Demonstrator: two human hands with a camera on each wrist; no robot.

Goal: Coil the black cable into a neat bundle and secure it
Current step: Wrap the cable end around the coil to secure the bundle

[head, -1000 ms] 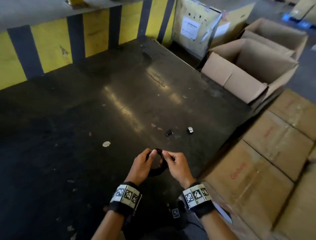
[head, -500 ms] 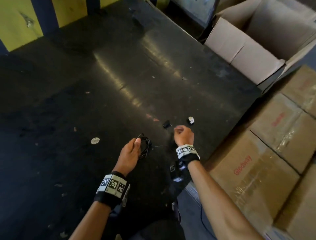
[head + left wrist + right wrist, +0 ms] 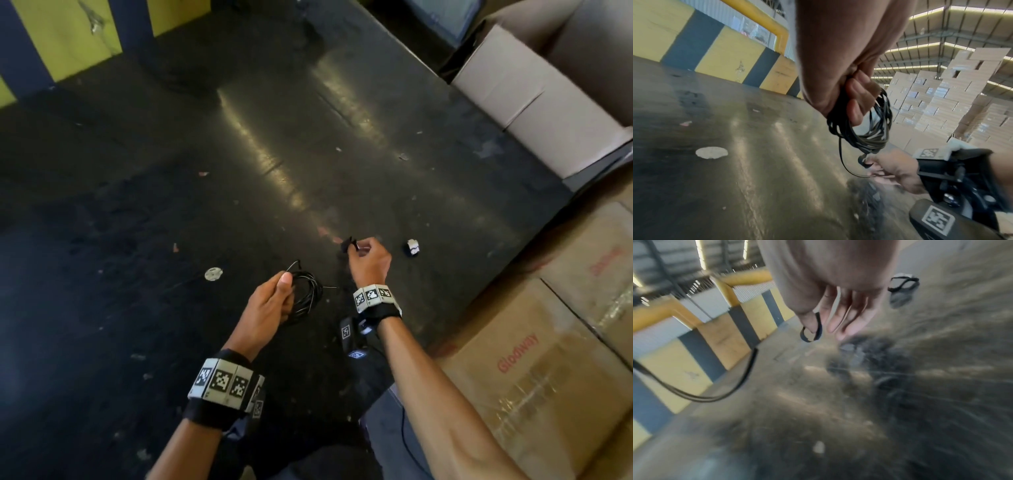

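The coiled black cable [image 3: 306, 297] is gripped by the curled fingers and thumb of the left hand [image 3: 272, 303], with the loops hanging below the fist above the dark floor [image 3: 205, 212]; in the left wrist view the bundle [image 3: 865, 128] is seen dangling with one loose strand trailing under it. A small black loop, seemingly a rubber band [image 3: 811, 331], is pinched between the thumb and forefinger of the right hand [image 3: 368, 262], the other fingers being held loosely extended beside it. The two hands are kept apart, the right one farther forward. A small white and black object [image 3: 413, 247] lies on the floor just right of the right hand, and a pale round spot [image 3: 213, 273] is seen left of the left hand. Cardboard boxes [image 3: 548, 342] are stacked along the floor's right edge.
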